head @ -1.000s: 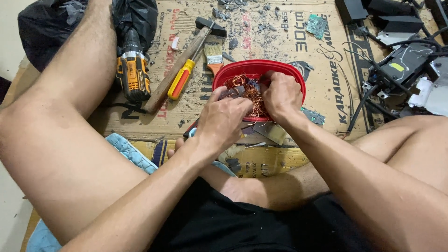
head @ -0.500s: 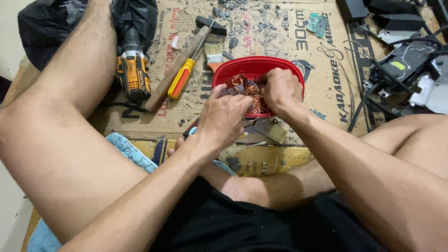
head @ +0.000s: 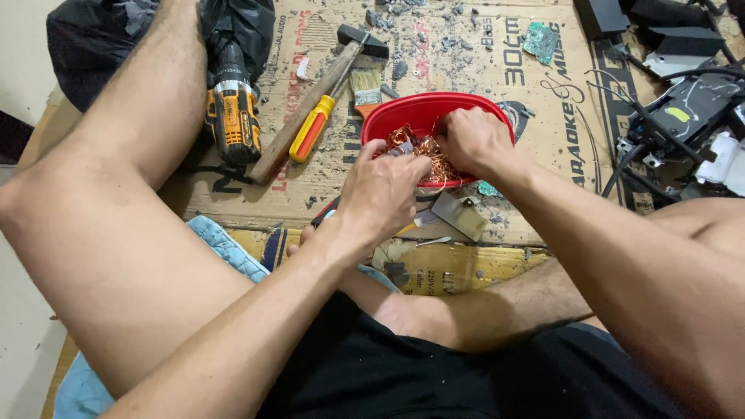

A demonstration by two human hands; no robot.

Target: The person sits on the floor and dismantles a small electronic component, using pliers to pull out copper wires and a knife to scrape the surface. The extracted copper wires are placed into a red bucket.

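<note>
A red plastic bowl (head: 403, 109) sits on flattened cardboard between my legs, holding a tangle of copper wire (head: 425, 149). My right hand (head: 475, 140) reaches into the bowl from the right, fingers curled down on the copper wire. At the bowl's near edge is my left hand (head: 380, 190), fingers bent toward the wire; what they pinch is hidden behind the knuckles.
A hammer (head: 310, 101), an orange-handled screwdriver (head: 312, 132), a paintbrush (head: 366, 85) and a yellow cordless drill (head: 233, 116) lie left of the bowl. A green circuit board (head: 542, 39) and dismantled black electronics (head: 683, 109) sit right. Metal scraps (head: 458, 213) lie below the bowl.
My right hand has dug slightly further left into the bowl's copper wire. My left hand stays at the near rim, barely shifted.
</note>
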